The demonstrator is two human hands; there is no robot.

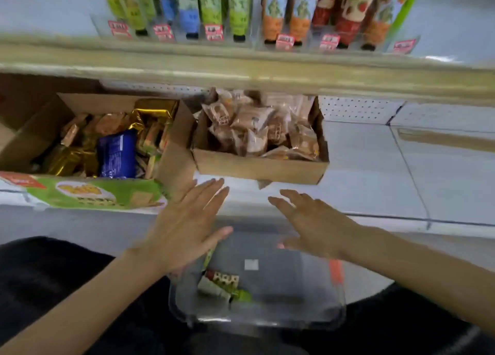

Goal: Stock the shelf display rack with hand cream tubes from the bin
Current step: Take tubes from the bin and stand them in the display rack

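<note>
Clear plastic bin [267, 324] holds a few hand cream tubes [223, 282] as left hand [184, 226] and right hand [313, 223] hover above, fingers spread, empty; picking looks next, needing a downward reach.

Green, blue, orange and strawberry-red printed hand cream tubes [273, 8] stand above brown cardboard boxes [257, 167] holding gold and blue packets [117, 153]

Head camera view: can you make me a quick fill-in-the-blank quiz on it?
The left hand and right hand both hold ____.
The bin below them is ____ plastic, with a few loose tubes inside.
On the display rack the stocked tubes stand ____.
Missing: nothing; clear; upright.
</note>
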